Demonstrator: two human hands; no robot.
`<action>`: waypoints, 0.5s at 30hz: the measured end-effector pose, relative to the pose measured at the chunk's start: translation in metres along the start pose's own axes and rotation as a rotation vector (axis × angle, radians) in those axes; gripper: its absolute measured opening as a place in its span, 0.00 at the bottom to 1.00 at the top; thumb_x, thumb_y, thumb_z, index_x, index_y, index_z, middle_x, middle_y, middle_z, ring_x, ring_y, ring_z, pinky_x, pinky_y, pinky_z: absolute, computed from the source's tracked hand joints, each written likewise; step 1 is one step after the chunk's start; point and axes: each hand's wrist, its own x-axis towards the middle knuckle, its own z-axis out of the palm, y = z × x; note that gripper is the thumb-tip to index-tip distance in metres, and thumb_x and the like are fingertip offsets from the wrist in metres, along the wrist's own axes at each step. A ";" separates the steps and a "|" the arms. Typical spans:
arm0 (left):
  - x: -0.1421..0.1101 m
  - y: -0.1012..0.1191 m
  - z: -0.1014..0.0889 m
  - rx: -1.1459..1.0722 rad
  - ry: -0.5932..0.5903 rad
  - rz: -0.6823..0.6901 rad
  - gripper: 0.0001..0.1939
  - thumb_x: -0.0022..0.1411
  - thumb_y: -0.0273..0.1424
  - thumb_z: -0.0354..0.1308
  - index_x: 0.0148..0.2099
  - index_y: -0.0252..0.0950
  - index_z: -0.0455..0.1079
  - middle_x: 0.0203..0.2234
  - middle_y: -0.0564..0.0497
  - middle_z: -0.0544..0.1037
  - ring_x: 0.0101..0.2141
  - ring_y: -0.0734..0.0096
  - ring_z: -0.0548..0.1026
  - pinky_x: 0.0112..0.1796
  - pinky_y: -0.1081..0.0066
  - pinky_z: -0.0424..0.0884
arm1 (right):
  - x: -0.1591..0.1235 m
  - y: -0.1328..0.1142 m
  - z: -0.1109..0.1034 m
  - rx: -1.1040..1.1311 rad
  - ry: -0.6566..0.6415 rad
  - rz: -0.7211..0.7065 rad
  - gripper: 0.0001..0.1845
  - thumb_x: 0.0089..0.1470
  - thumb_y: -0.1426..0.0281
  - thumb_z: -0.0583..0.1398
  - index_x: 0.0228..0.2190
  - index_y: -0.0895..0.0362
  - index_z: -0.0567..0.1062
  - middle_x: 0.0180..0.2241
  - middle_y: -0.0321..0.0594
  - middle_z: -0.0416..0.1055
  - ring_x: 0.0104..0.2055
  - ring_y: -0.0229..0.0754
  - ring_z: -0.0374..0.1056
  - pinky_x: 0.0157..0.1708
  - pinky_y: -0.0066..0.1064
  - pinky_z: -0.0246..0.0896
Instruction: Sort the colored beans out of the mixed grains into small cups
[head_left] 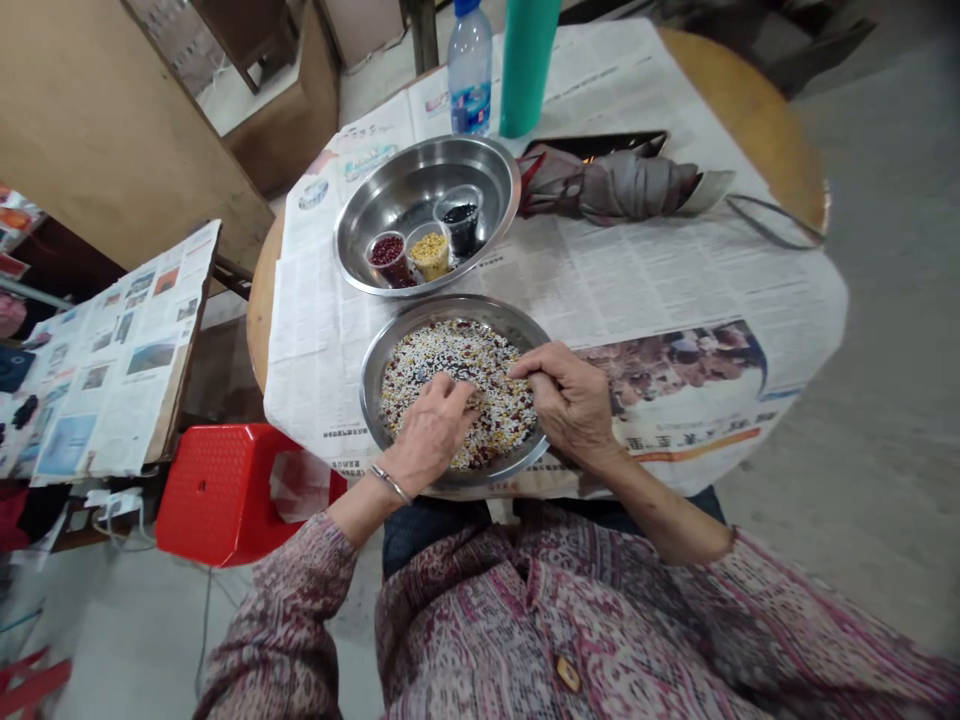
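A shallow steel plate point(373, 378) rests at the table's near edge, heaped with mixed white, yellow, dark red and black grains point(457, 395). My left hand point(431, 430), with a metal bangle point(391, 484) at its wrist, is bent over the pile, fingertips down among the grains. My right hand point(568, 400) reaches in from the plate's right side, its fingers pinched together at the grains. Whether either hand holds any grains is hidden. Behind the plate, a steel bowl point(480, 170) holds small clear cups of red beans point(387, 250), yellow grains point(430, 252) and black grains point(460, 215).
Newspaper covers the round wooden table point(742, 110). A folded grey umbrella point(622, 188), a green flask point(527, 60) and a plastic water bottle point(470, 70) stand beyond the bowl. A red stool point(225, 495) sits at left, beside a newspaper-covered board point(112, 350).
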 end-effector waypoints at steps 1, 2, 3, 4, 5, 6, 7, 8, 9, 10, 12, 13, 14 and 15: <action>0.002 0.004 0.002 -0.011 -0.023 0.036 0.07 0.72 0.27 0.53 0.51 0.35 0.67 0.44 0.46 0.70 0.46 0.64 0.72 0.50 0.64 0.73 | 0.000 0.000 0.000 0.003 0.003 -0.004 0.14 0.53 0.80 0.54 0.25 0.51 0.74 0.26 0.34 0.73 0.31 0.41 0.70 0.35 0.35 0.65; 0.006 0.007 0.004 -0.020 -0.044 0.073 0.07 0.72 0.25 0.51 0.50 0.34 0.67 0.44 0.46 0.71 0.46 0.65 0.72 0.50 0.66 0.73 | 0.000 0.001 0.000 0.007 0.005 -0.007 0.14 0.53 0.80 0.54 0.25 0.51 0.74 0.26 0.34 0.73 0.31 0.41 0.69 0.34 0.35 0.65; 0.009 0.009 0.005 -0.024 -0.059 0.106 0.08 0.72 0.23 0.49 0.49 0.34 0.68 0.43 0.46 0.72 0.45 0.66 0.72 0.50 0.66 0.73 | 0.000 0.001 0.000 0.010 0.005 -0.010 0.14 0.53 0.80 0.54 0.25 0.51 0.74 0.26 0.34 0.73 0.31 0.41 0.69 0.34 0.35 0.65; 0.013 0.008 0.005 -0.023 -0.069 0.135 0.09 0.72 0.22 0.48 0.49 0.33 0.68 0.43 0.46 0.72 0.46 0.66 0.72 0.51 0.67 0.73 | 0.000 0.001 0.000 0.011 0.004 -0.011 0.14 0.53 0.80 0.54 0.25 0.51 0.75 0.26 0.34 0.73 0.31 0.41 0.70 0.34 0.35 0.65; 0.017 0.007 0.005 -0.015 -0.073 0.161 0.11 0.72 0.21 0.47 0.49 0.33 0.68 0.42 0.46 0.73 0.46 0.66 0.72 0.51 0.67 0.72 | -0.001 0.001 0.000 0.011 0.002 -0.010 0.14 0.53 0.80 0.54 0.25 0.51 0.75 0.26 0.34 0.73 0.31 0.41 0.70 0.34 0.35 0.65; 0.021 0.005 0.005 -0.001 -0.070 0.180 0.12 0.71 0.20 0.46 0.49 0.33 0.69 0.42 0.47 0.73 0.46 0.66 0.72 0.52 0.67 0.72 | -0.001 0.002 0.000 0.010 0.002 -0.010 0.14 0.53 0.80 0.54 0.26 0.52 0.75 0.26 0.34 0.73 0.31 0.40 0.70 0.34 0.35 0.65; 0.025 0.002 0.004 0.018 -0.058 0.193 0.13 0.71 0.19 0.45 0.50 0.33 0.69 0.42 0.47 0.74 0.47 0.66 0.72 0.52 0.66 0.72 | -0.001 0.002 0.000 0.008 0.001 -0.008 0.14 0.53 0.80 0.54 0.26 0.52 0.75 0.26 0.34 0.73 0.31 0.40 0.70 0.34 0.34 0.65; 0.029 -0.002 0.002 0.041 -0.036 0.200 0.14 0.71 0.19 0.45 0.50 0.34 0.70 0.43 0.47 0.74 0.47 0.65 0.71 0.53 0.65 0.71 | -0.001 0.002 0.000 0.007 -0.001 -0.006 0.14 0.53 0.80 0.54 0.26 0.52 0.75 0.26 0.34 0.73 0.31 0.40 0.70 0.35 0.34 0.65; 0.033 -0.006 0.001 0.066 -0.007 0.200 0.15 0.72 0.20 0.44 0.51 0.34 0.70 0.45 0.47 0.75 0.48 0.65 0.71 0.54 0.64 0.71 | -0.001 0.002 0.000 0.007 -0.002 -0.006 0.14 0.53 0.80 0.54 0.26 0.51 0.75 0.27 0.34 0.73 0.31 0.40 0.70 0.35 0.34 0.65; 0.037 -0.010 -0.001 0.093 0.026 0.193 0.14 0.72 0.21 0.45 0.52 0.35 0.70 0.47 0.47 0.74 0.50 0.64 0.70 0.54 0.63 0.70 | -0.001 0.002 0.000 0.007 -0.002 -0.006 0.14 0.53 0.80 0.54 0.26 0.51 0.75 0.27 0.34 0.73 0.31 0.40 0.70 0.35 0.34 0.65; 0.045 -0.018 -0.004 0.151 0.087 0.163 0.13 0.73 0.25 0.48 0.54 0.36 0.70 0.53 0.47 0.73 0.54 0.60 0.68 0.56 0.60 0.69 | -0.001 0.002 0.001 0.006 -0.003 -0.010 0.14 0.54 0.80 0.54 0.26 0.51 0.75 0.27 0.33 0.73 0.31 0.40 0.70 0.35 0.34 0.65; 0.048 -0.022 -0.005 0.179 0.104 0.146 0.12 0.73 0.27 0.49 0.55 0.37 0.69 0.55 0.47 0.72 0.55 0.59 0.67 0.56 0.59 0.69 | -0.001 0.002 0.001 0.006 -0.003 -0.012 0.15 0.54 0.80 0.54 0.26 0.52 0.75 0.27 0.33 0.73 0.31 0.40 0.70 0.35 0.34 0.65; 0.051 -0.026 -0.007 0.206 0.111 0.130 0.12 0.73 0.29 0.50 0.55 0.37 0.69 0.56 0.47 0.71 0.57 0.57 0.66 0.56 0.58 0.68 | -0.001 0.002 0.001 0.007 -0.003 -0.015 0.15 0.54 0.81 0.54 0.26 0.52 0.75 0.27 0.33 0.73 0.32 0.39 0.70 0.35 0.34 0.65; 0.053 -0.029 -0.009 0.232 0.108 0.112 0.12 0.73 0.30 0.51 0.55 0.37 0.69 0.57 0.47 0.71 0.57 0.57 0.65 0.56 0.58 0.68 | -0.001 0.003 0.001 0.008 -0.003 -0.018 0.15 0.54 0.81 0.54 0.26 0.52 0.75 0.27 0.33 0.73 0.32 0.39 0.70 0.35 0.33 0.65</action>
